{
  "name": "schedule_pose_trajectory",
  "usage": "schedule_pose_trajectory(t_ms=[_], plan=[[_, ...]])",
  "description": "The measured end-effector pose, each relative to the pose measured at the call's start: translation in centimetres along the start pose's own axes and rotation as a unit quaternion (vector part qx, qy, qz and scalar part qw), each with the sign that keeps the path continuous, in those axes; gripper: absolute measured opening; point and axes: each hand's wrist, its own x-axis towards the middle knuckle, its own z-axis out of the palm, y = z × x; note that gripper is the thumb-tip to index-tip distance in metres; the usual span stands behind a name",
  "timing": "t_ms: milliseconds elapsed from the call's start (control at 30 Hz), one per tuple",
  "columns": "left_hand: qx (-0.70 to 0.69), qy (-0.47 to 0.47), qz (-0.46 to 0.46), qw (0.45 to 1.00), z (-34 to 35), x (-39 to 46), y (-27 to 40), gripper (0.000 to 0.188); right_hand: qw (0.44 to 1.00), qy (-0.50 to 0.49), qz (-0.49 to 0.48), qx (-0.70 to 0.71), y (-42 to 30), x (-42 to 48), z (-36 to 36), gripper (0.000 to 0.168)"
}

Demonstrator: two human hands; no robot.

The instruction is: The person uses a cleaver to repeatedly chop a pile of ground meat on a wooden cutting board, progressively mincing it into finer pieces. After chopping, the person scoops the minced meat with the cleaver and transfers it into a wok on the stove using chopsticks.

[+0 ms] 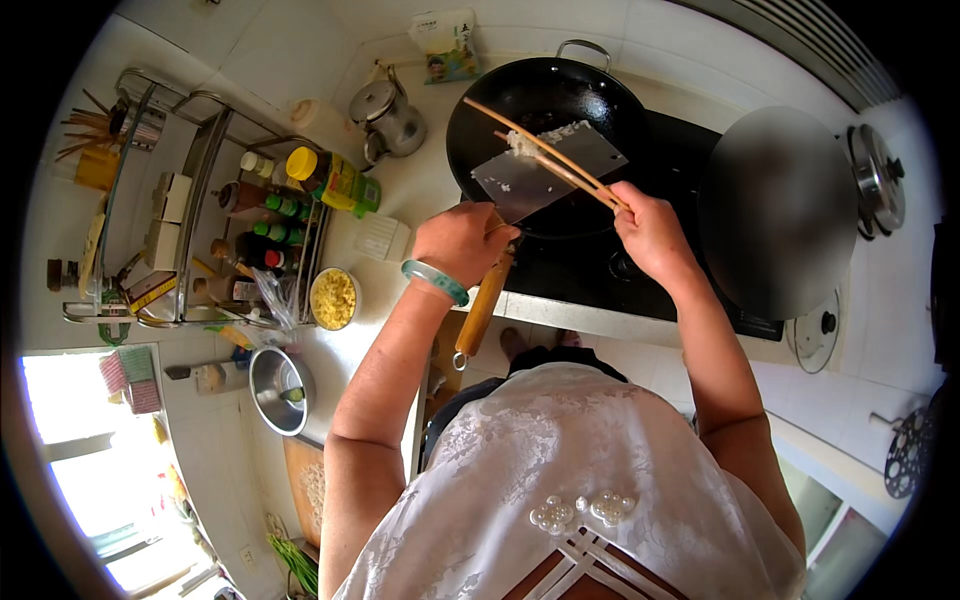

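My left hand [463, 244], with a green bangle at the wrist, grips a broad metal blade [536, 184], apparently a cleaver. The blade's handle is hidden in the fist. Between my right thumb and fingers are wooden chopsticks [559, 156]; that right hand [649, 229] is above the stove edge. The chopsticks lie across the blade, against a clump of white rice [523, 144]. More grains cling along the blade's far edge. Beneath is a black wok [480, 105], dark inside. Its wooden handle [487, 304] runs below my left hand; whether they touch, I cannot tell.
A black cooktop [570, 274] carries the wok and a large blurred round thing [780, 214]. Left are a bowl of yellow crumbled food [334, 298], a metal basin [259, 390], a bottle rack [315, 255] and a kettle [390, 124]. A glass lid [814, 337] leans at right.
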Motion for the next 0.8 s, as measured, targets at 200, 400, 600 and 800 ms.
schedule_pose_trajectory(t_ms=[200, 400, 600, 800], plan=[[0.004, -0.019, -0.032, 0.999, -0.7, -0.5, -1.0, 0.031, 0.999, 0.006, 0.033, -0.002, 1.6, 2.5, -0.4, 0.030], [-0.025, -0.035, -0.063, 0.997, -1.3, -1.2, -2.2, 0.033, 0.998, 0.009, 0.052, -0.030, 4.7, 5.2, -0.7, 0.025], [-0.071, -0.029, -0.114, 0.991, -1.6, -1.7, -4.2, 0.037, 0.996, 0.008, 0.061, -0.059, 5.2, 5.9, -1.2, 0.024], [-0.077, -0.023, -0.110, 0.991, -1.8, -1.9, -3.9, 0.039, 0.997, 0.008, 0.078, -0.008, 6.0, 5.6, -1.6, 0.021]])
